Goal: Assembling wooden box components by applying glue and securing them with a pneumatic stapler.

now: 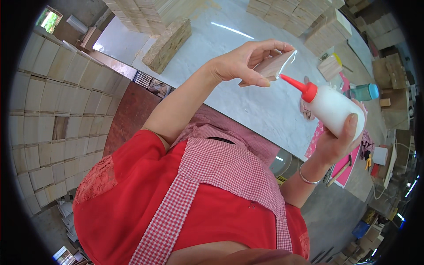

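My left hand point(247, 62) grips a small flat wooden piece point(269, 67) above the table, its fingers along the top and the thumb beneath. A glossy white line of glue point(287, 63) runs along the edge that faces right. My right hand point(342, 137) is wrapped round a white squeeze bottle point(338, 110) with a red cap and a long red nozzle point(291, 81). The bottle is tilted, and its nozzle tip sits at the lower end of that edge, touching or very close to it.
A pale marbled table point(247, 106) lies below my hands. On it stand a rough wooden block point(168, 44) and stacked wooden blocks point(300, 15). A jar with a blue lid point(364, 92) and a hammer point(340, 170) are at the right. Stacked blocks point(57, 115) form a wall at the left.
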{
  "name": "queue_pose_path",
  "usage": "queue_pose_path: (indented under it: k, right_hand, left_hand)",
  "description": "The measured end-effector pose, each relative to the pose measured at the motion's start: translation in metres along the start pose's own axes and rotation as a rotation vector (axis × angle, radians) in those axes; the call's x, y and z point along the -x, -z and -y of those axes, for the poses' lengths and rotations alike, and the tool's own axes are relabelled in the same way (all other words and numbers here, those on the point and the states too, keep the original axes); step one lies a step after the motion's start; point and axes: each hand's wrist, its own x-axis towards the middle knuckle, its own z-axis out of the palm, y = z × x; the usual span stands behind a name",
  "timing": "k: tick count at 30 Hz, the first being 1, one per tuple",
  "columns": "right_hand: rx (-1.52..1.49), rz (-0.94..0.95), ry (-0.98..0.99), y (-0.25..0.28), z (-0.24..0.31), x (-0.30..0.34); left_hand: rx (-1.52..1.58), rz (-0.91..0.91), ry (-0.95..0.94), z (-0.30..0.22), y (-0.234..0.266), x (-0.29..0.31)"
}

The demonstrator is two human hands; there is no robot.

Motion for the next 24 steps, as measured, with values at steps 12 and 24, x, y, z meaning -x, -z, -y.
queue_pose_path:
  k: [12, 24]
  right_hand:
    - [0.084, -0.066, -0.007, 0.004, -0.025, -0.016]
    - [0.389, -0.540, -0.097, 0.082, -0.189, -0.049]
  left_hand:
    - [-0.024, 0.020, 0.016, 0.006, 0.002, -0.007]
    - [0.763, -0.126, 0.066, 0.067, 0.003, -0.017]
